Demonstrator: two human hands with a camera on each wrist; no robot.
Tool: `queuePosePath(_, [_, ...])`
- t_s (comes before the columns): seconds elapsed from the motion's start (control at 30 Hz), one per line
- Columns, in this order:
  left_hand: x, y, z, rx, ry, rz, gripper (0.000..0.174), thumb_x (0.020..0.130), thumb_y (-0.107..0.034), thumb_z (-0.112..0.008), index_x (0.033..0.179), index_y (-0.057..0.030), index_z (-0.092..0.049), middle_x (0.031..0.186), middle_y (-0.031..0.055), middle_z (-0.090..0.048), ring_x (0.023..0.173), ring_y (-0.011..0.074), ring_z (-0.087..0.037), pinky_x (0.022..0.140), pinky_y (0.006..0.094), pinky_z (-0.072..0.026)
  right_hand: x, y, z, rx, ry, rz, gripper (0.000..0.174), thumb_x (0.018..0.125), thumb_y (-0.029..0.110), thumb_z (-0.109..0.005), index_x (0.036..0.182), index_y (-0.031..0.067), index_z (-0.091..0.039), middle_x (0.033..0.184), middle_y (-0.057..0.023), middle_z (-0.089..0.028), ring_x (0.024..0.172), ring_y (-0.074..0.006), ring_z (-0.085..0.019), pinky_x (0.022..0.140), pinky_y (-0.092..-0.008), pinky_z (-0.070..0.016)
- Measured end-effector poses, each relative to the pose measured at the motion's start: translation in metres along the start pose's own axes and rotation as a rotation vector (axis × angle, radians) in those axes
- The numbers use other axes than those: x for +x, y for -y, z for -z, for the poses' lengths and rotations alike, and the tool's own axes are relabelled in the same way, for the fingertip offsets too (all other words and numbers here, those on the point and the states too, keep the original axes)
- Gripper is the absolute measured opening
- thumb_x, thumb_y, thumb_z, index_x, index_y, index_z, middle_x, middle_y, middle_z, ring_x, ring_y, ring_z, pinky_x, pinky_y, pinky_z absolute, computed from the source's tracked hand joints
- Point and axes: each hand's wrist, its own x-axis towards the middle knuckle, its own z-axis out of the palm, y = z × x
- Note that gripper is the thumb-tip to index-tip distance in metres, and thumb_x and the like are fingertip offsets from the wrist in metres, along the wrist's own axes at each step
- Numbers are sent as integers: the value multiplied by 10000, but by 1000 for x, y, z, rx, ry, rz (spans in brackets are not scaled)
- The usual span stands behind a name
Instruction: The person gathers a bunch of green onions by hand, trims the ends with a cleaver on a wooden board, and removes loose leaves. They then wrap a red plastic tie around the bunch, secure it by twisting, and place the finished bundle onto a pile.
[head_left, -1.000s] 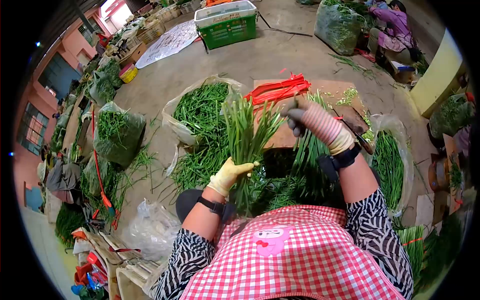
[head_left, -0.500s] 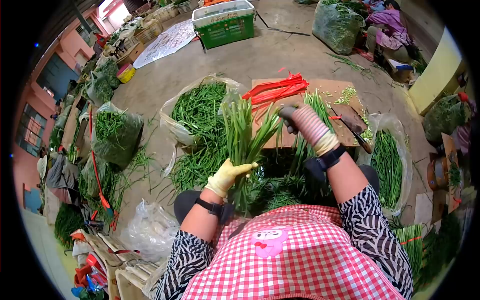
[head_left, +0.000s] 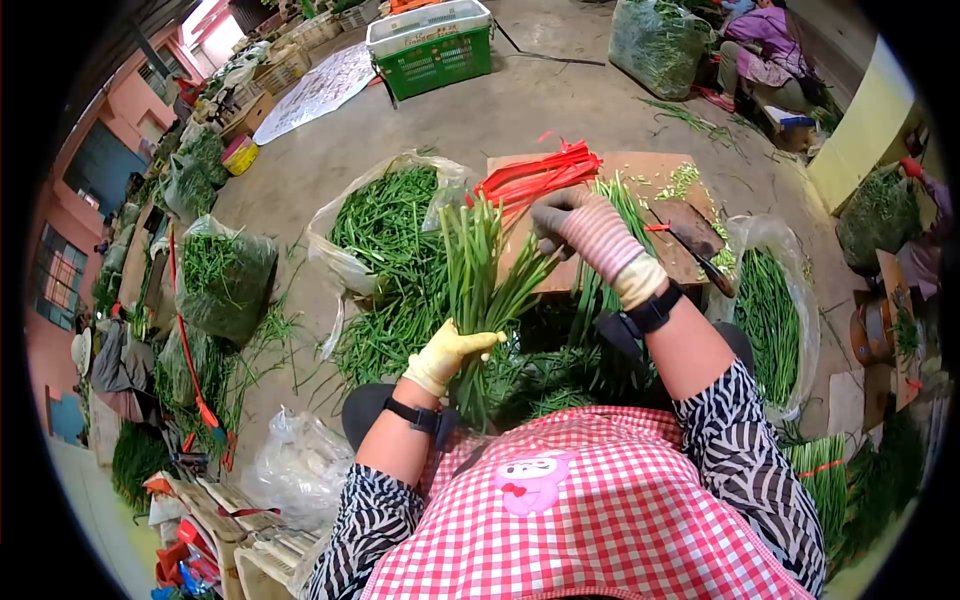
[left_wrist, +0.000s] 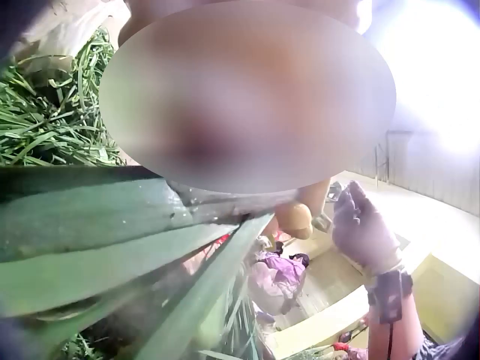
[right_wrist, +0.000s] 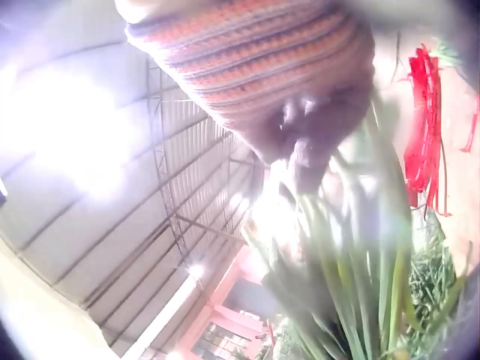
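Note:
My left hand [head_left: 447, 357], in a pale yellow glove, grips an upright bunch of garlic chives [head_left: 480, 260] low down, with the pale cut ends pointing up. In the left wrist view, broad flat leaves [left_wrist: 90, 232] fill the foreground. My right hand [head_left: 590, 232] wears a striped glove with dark fingers and is at the upper right of the bunch. Seen from the right wrist, its curled fingertips [right_wrist: 304, 161] pinch at the pale stem ends; glare hides part of the contact.
A board [head_left: 645, 180] ahead carries red ties [head_left: 540, 178], a knife [head_left: 700, 255], chopped bits and a tied bundle [head_left: 622, 205]. Bags of greens stand left [head_left: 385, 215] and right [head_left: 772, 320]. A green crate [head_left: 435, 60] stands farther off, and another person [head_left: 770, 50] sits at upper right.
My right hand has come left and closer to the bunch, its fingers now at the stem ends. The left hand keeps its grip. The view has shifted slightly.

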Motion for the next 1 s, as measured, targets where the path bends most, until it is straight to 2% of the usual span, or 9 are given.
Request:
queuePosePath(0.2, [-4,-6,1,-55,-5,-52,201,851,-116,-775,996,18,-734,802,41,-693,623,115,-576,603,259,-453,-2,-1,38,245,-91,127,239,979,235,-703,1036,3,-706,876,-70,-731,710,-143,-711,628,-296,-568])
queuePosePath(0.27, [-3,2,8,-54,-41,-41,197,849,-119,-780,986,14,-728,808,44,-696,629,116,-583,607,261,-463,-31,24,59,56,158,97,239,970,242,-713,1027,10,-718,891,-53,-726,783,-132,-714,703,-290,-567])
queuePosePath(0.3, [-3,2,9,-48,-48,-37,199,849,-121,-782,986,12,-728,810,43,-697,631,115,-585,608,261,-466,-31,15,67,-116,290,165,241,942,233,-728,1055,20,-737,928,-83,-751,839,-188,-730,776,-317,-576])
queuePosePath(0.4, [0,0,9,0,-37,-25,218,850,-142,-799,1003,-2,-730,832,31,-705,650,108,-601,612,258,-473,-23,4,54,-484,177,677,248,917,225,-726,1078,38,-752,998,-135,-767,899,-278,-737,866,-351,-569])
queuePosePath(0.53, [0,-3,3,73,4,-25,220,851,-158,-816,998,-22,-726,841,15,-707,669,96,-608,618,253,-471,14,-10,34,-1069,261,418,330,918,333,-666,1089,70,-770,998,-182,-753,1018,-353,-709,953,-434,-539])
queuePosePath(0.63, [-1,-8,-4,86,36,-33,201,859,-156,-808,989,-21,-737,829,14,-717,652,97,-608,618,253,-472,15,-8,19,-1095,439,387,321,903,329,-645,1077,92,-773,952,-188,-748,943,-378,-715,929,-445,-542])
queuePosePath(0.73, [-6,-10,-6,65,29,-10,210,861,-157,-804,1003,-12,-751,826,23,-723,641,103,-609,615,255,-476,13,-12,17,-953,383,349,271,928,292,-647,1056,79,-756,892,-186,-736,860,-387,-709,913,-459,-539])
queuePosePath(0.77, [-3,-7,-2,47,56,-3,232,857,-159,-804,1022,-3,-757,841,37,-732,642,106,-615,613,256,-479,16,-11,17,-1063,276,401,272,940,281,-647,1068,58,-736,892,-212,-723,858,-397,-703,761,-452,-560])
queuePosePath(1.0, [-2,3,11,-56,83,7,260,838,-142,-798,1045,7,-747,913,56,-759,671,104,-624,633,255,-498,-11,23,46,-654,-134,439,322,951,312,-678,1073,19,-734,938,-208,-729,871,-365,-704,806,-452,-554])
